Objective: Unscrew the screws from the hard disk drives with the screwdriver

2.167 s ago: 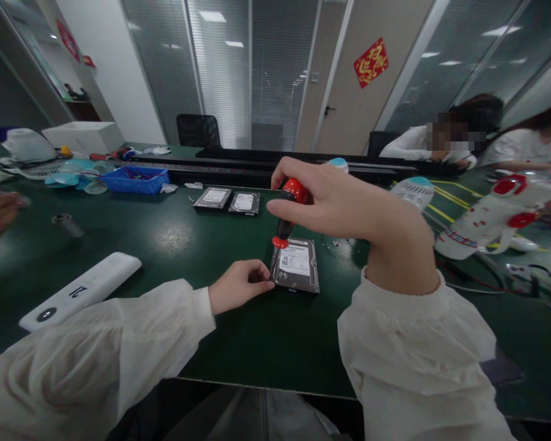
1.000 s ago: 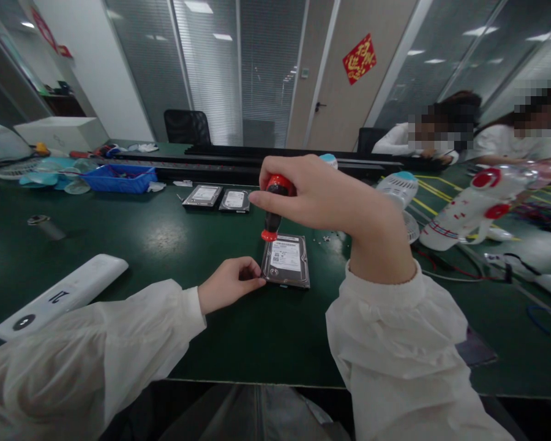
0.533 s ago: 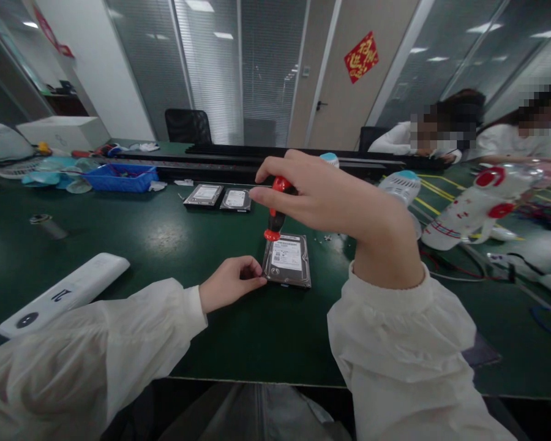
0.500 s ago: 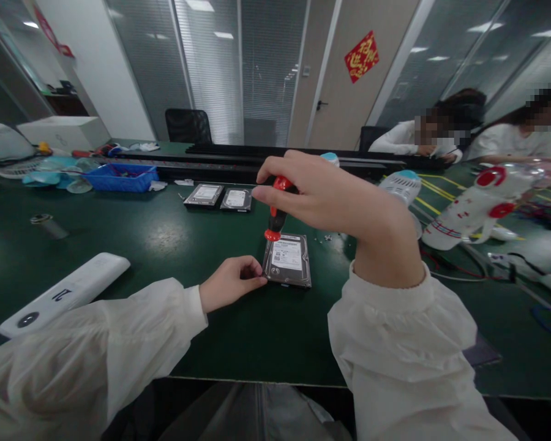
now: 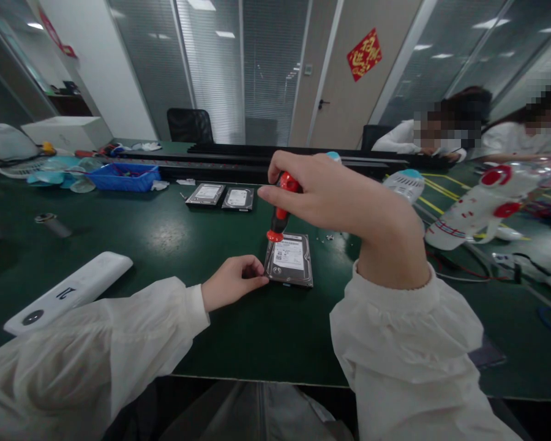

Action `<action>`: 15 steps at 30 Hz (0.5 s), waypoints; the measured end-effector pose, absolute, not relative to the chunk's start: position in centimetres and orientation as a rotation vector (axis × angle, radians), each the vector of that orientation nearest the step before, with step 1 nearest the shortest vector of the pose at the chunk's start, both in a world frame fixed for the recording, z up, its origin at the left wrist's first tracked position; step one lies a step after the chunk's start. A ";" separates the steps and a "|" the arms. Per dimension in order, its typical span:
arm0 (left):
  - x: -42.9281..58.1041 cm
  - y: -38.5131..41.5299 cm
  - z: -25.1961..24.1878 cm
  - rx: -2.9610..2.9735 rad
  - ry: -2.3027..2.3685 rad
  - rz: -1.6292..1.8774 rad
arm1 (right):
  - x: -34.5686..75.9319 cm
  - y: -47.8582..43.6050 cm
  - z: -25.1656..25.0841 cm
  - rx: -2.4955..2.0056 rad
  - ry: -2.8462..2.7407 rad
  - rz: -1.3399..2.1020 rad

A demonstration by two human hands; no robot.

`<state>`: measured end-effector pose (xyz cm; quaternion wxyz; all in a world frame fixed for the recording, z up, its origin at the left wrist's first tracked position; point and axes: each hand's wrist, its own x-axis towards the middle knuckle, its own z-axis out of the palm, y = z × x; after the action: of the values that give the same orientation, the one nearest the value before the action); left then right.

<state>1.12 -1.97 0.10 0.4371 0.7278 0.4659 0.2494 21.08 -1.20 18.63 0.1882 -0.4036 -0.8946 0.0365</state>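
A hard drive (image 5: 294, 260) lies label up on the green table (image 5: 239, 343). My right hand (image 5: 312, 184) is closed on the handle of a red and black screwdriver (image 5: 281, 214), which points down over the left part of the drive. The screwdriver's tip is too small to make out. At the drive's lower left corner, the thumb and fingers of my left hand (image 5: 234, 282) pinch its edge. Small screws (image 5: 329, 237) lie just right of the drive.
Two more hard drives (image 5: 206, 194) lie farther back, near a blue basket (image 5: 125, 176). At left are a white power bank (image 5: 68, 294) and a metal cylinder (image 5: 52, 225). A white bottle (image 5: 459, 220) and cables are at right. Two people sit at the far right.
The whole view has shifted slightly. My right hand has turned a little on the screwdriver, with the handle leaning slightly more to the right. My left hand stays at the drive's corner.
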 end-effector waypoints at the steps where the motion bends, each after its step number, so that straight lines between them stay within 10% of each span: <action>1: 1.1 -1.9 0.1 1.811 1.161 0.619 | 21.1 -1.2 18.7 -1.153 -2.513 0.097; 15: 1.2 -1.8 -0.1 1.809 1.160 0.617 | 21.1 -1.5 19.0 -1.056 -2.592 0.143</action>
<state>1.16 -1.84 -0.05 0.4376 0.7276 0.4664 0.2483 21.14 -1.49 18.96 0.1687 -0.3716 -0.9116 0.0503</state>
